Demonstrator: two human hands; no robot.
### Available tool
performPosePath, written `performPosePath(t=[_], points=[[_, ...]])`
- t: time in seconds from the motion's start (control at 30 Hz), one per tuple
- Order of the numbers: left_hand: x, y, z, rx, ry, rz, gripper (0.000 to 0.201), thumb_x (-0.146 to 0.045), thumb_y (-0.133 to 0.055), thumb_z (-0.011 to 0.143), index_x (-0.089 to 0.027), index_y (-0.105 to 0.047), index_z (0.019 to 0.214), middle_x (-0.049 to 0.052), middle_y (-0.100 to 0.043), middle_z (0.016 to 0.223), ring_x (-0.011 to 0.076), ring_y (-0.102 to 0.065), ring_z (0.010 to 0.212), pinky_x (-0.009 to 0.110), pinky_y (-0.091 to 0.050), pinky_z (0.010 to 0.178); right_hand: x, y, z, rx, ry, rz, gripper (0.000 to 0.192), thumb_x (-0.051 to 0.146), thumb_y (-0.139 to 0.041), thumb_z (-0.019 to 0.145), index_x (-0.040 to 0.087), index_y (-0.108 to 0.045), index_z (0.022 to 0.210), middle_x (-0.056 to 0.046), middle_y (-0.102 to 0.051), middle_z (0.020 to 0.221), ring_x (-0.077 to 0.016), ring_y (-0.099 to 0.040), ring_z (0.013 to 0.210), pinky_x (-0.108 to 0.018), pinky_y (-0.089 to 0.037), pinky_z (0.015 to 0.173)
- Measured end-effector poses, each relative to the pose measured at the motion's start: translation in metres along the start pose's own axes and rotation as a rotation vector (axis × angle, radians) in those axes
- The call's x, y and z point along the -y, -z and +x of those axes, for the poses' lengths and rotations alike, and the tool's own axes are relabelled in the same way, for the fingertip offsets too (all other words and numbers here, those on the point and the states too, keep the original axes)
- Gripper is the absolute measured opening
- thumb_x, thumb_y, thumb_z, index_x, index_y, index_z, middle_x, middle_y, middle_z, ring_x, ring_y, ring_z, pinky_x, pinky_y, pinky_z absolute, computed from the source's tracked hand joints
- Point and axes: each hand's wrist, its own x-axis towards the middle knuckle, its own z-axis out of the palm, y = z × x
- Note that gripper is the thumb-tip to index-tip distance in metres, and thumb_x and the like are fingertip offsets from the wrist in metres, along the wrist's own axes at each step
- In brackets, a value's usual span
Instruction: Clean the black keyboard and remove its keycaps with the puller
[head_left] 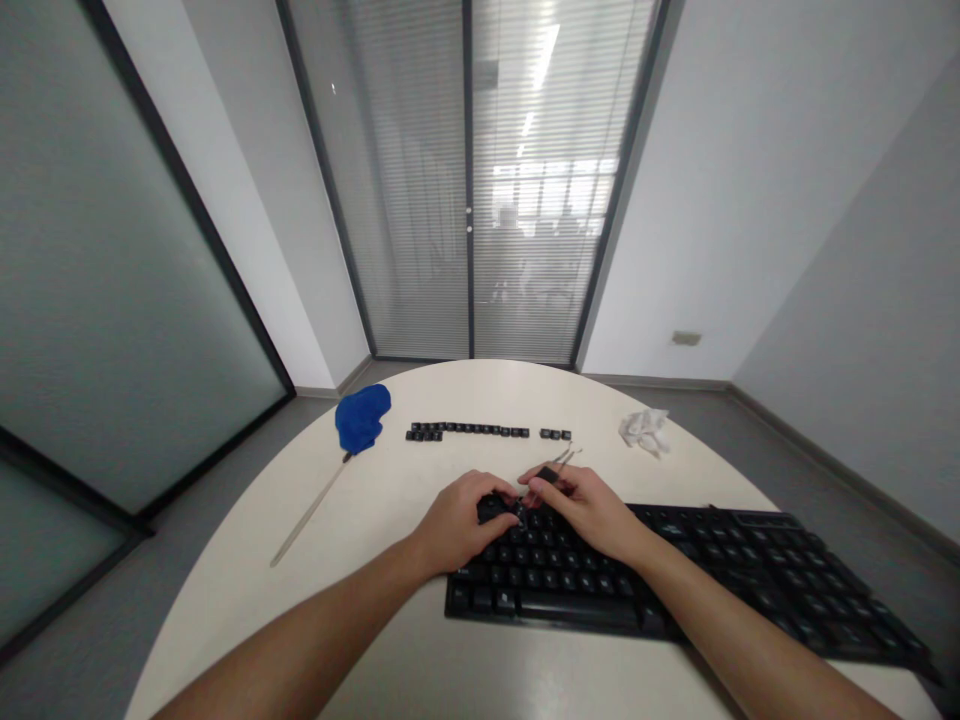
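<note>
Keyboard [712, 580] long axis left-right, both hands over its left end, right hand [585, 510] pinching tweezers [561, 462], left hand [457, 520] curled, grip unclear

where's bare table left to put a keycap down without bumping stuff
Free patches: the near-left tabletop left of the keyboard and below the metal rod; the strip between the keycap row and the hands; the far edge between that row and the crumpled tissue. Crowded: around the left hand, right hand, its tweezers, and the blue blob.
</note>
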Motion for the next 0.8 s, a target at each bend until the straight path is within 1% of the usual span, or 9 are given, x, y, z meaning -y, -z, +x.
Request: performPosePath(t=[0.07,0.13,0.27,0.4,0.5,0.6,0.8], points=[[-0.003,0.001,-0.001,-0.013,-0.008,0.028,0.021,-0.021,-0.072,0.08,-0.021,-0.066,0.101,0.003,-0.07,0.101,0.0207,-0.062,0.096,0.035,-0.048,0.089,0.0,0.0,0.0,0.007,0.013,-0.001,0.04,0.052,-0.051,0.094,0.017,-0.069,0.102,-0.005,-0.074,0.085,-0.0201,-0.069,0.083,-0.033,-0.052,0.082],[-0.006,0.002,-0.001,-0.015,-0.046,0.059,0.021,-0.021,-0.07,0.082,-0.022,-0.065,0.103,0.002,-0.069,0.102,0.0204,-0.061,0.097,0.035,-0.048,0.089,0.001,0.0,0.0,0.011,0.017,-0.009,0.04,0.052,-0.05,0.095,0.017,-0.068,0.102,-0.005,-0.074,0.085,-0.0199,-0.069,0.082,-0.033,-0.052,0.082],[-0.013,0.005,-0.003,0.018,-0.123,0.113,0.02,-0.022,-0.063,0.089,-0.025,-0.064,0.108,0.002,-0.068,0.106,0.0198,-0.06,0.102,0.035,-0.047,0.093,0.001,0.0,0.0,-0.005,-0.002,-0.008,0.041,0.054,-0.051,0.094,0.017,-0.067,0.102,-0.005,-0.073,0.084,-0.0198,-0.069,0.081,-0.033,-0.052,0.081],[-0.013,0.005,-0.004,0.038,-0.14,0.162,0.021,-0.025,-0.059,0.092,-0.028,-0.066,0.111,0.002,-0.066,0.11,0.0188,-0.061,0.102,0.034,-0.049,0.092,0.0,0.0,0.0,-0.003,-0.007,0.023,0.04,0.053,-0.052,0.094,0.016,-0.066,0.103,-0.005,-0.073,0.082,-0.0197,-0.069,0.08,-0.033,-0.052,0.08],[-0.012,0.004,-0.004,0.036,-0.168,0.203,0.021,-0.026,-0.058,0.093,-0.028,-0.067,0.112,0.003,-0.064,0.11,0.0184,-0.061,0.101,0.033,-0.05,0.09,0.002,0.0,-0.001,0.005,0.009,0.021,0.038,0.051,-0.051,0.094,0.017,-0.066,0.102,-0.004,-0.072,0.082,-0.0191,-0.068,0.08,-0.032,-0.052,0.08],[-0.012,0.004,-0.004,0.059,-0.209,0.253,0.019,-0.027,-0.056,0.095,-0.026,-0.067,0.109,0.003,-0.064,0.109,0.0186,-0.06,0.1,0.032,-0.05,0.088,0.003,0.0,-0.001,0.007,0.03,-0.017,0.035,0.05,-0.051,0.095,0.019,-0.067,0.101,-0.003,-0.073,0.083,-0.0191,-0.068,0.081,-0.031,-0.051,0.079],[-0.018,0.006,-0.003,0.095,-0.273,0.33,0.018,-0.027,-0.052,0.097,-0.025,-0.066,0.108,0.003,-0.064,0.11,0.0188,-0.059,0.101,0.031,-0.049,0.088,0.001,-0.001,-0.002,-0.016,0.021,-0.105,0.034,0.048,-0.051,0.095,0.02,-0.068,0.104,-0.003,-0.074,0.084,-0.0202,-0.069,0.079,-0.03,-0.051,0.074]])
